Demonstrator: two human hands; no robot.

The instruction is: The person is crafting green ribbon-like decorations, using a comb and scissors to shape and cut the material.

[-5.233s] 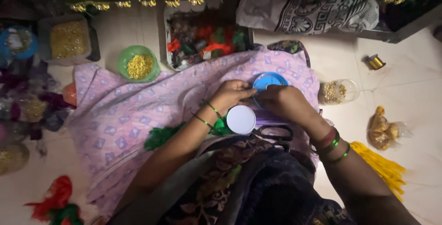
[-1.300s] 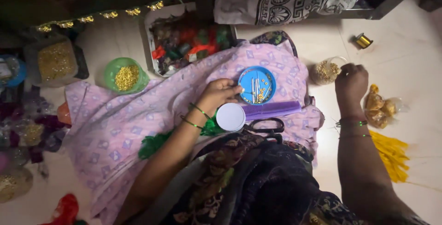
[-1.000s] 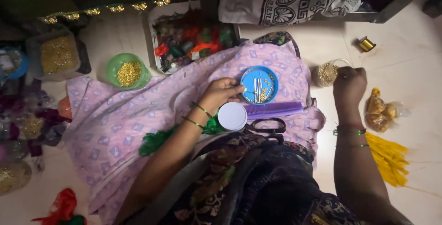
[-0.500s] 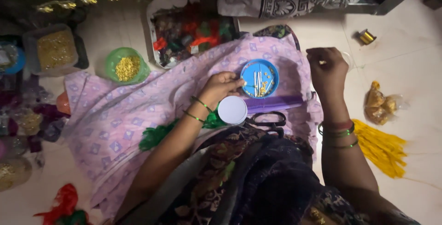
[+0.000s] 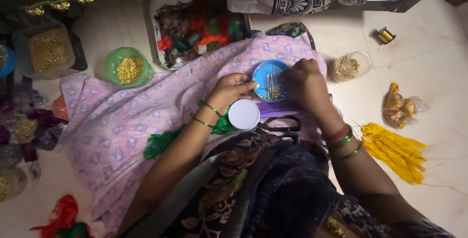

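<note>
While a small round blue dish (image 5: 269, 79) is kept steady on the lilac patterned cloth (image 5: 146, 116) spread over the lap, it is pinched at its near rim by the left hand (image 5: 233, 88), whose fingers are curled loosely and whose thumb is pressed to the edge, probably so that the shallow dish is not tipped on the soft, uneven fabric. The right hand (image 5: 304, 82) is bent over the dish's far side with fingertips lowered among thin metal needles and a few gold beads; whether anything is gripped between them cannot be told. A flat white round lid (image 5: 243, 114) is laid just beside the dish, and black-handled scissors (image 5: 280, 125) and a purple comb (image 5: 280, 107) are set close under the right wrist, seemingly for easy reach. Further out on the pale tiled floor (image 5: 429, 62), supplies are grouped by kind: a green bowl (image 5: 127, 67) of gold beads, a clear jar (image 5: 348, 66) of similar beads, a tray (image 5: 195, 28) of red and green scraps, a bundle of yellow silky threads (image 5: 395, 150) and a spool of gold wire (image 5: 385, 35). Thin glossy bangles are worn on both wrists.
</note>
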